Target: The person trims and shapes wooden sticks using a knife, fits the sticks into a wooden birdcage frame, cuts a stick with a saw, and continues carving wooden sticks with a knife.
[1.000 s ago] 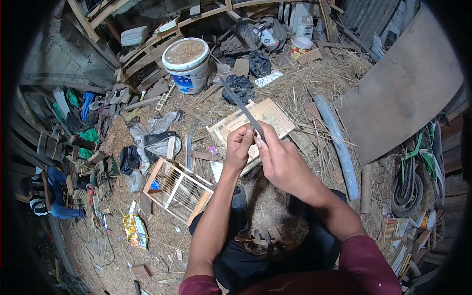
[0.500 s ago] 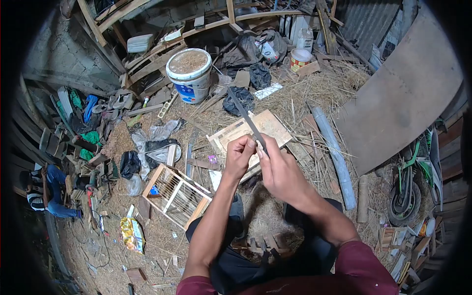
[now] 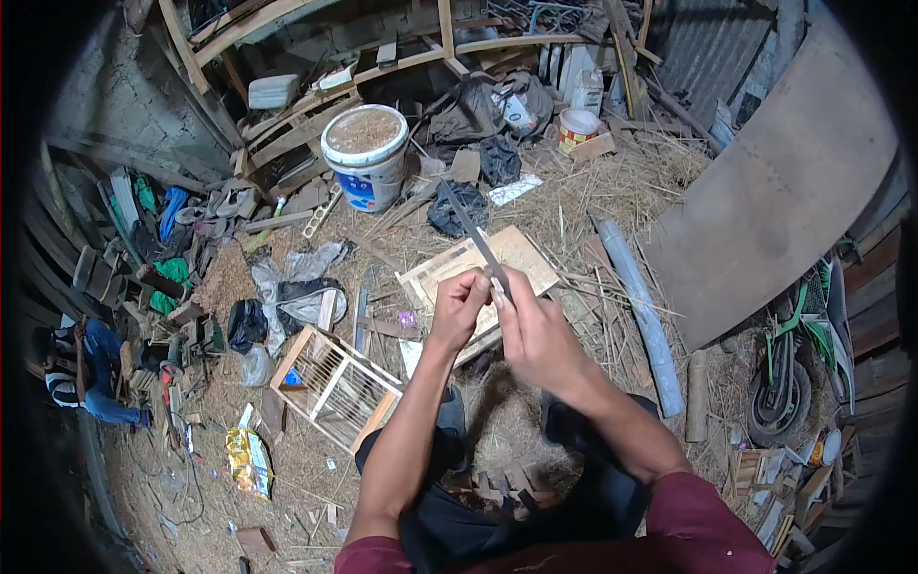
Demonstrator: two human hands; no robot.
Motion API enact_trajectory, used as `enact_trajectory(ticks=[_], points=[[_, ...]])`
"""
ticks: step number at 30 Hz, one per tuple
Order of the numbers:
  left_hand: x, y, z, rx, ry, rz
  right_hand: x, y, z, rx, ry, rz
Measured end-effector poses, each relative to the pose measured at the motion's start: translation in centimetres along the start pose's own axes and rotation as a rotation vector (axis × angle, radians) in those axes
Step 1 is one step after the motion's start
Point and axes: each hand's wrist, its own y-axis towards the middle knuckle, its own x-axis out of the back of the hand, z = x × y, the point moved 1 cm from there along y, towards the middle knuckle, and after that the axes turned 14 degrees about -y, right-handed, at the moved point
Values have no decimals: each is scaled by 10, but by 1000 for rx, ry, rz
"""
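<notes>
This is a rough woodworking shed, part workshop and part store. Wood scraps [image 3: 255,541] and straw-like litter [image 3: 626,182] cover the ground [image 3: 296,488], around a slatted wooden cage [image 3: 337,386] and a white bucket [image 3: 371,172] filled with brown, sawdust-like material. A long blade [image 3: 472,230] is held above a low wooden panel [image 3: 521,256]. Wooden blocks [image 3: 186,314] are piled toward the left. A bare masonry wall [image 3: 143,129], corrugated sheeting [image 3: 710,81] and plank siding [image 3: 875,325] surround it (a green motorcycle [image 3: 790,364] stands at the right, near a large brown sheet [image 3: 775,191]).

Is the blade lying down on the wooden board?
No, the right hand holds the blade up, its long flat length sticking out past the fingers.
</notes>
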Motion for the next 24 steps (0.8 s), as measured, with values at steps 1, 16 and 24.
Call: enact_trajectory(ticks=[1, 16, 24], points=[[-4, -1, -8, -8, 1, 33, -1, -2, 1, 42, 6, -43], [10, 8, -5, 17, 44, 122, -8, -5, 1, 172, 18, -177], [6, 9, -9, 3, 57, 146, -8, -6, 1, 148, 41, -161]])
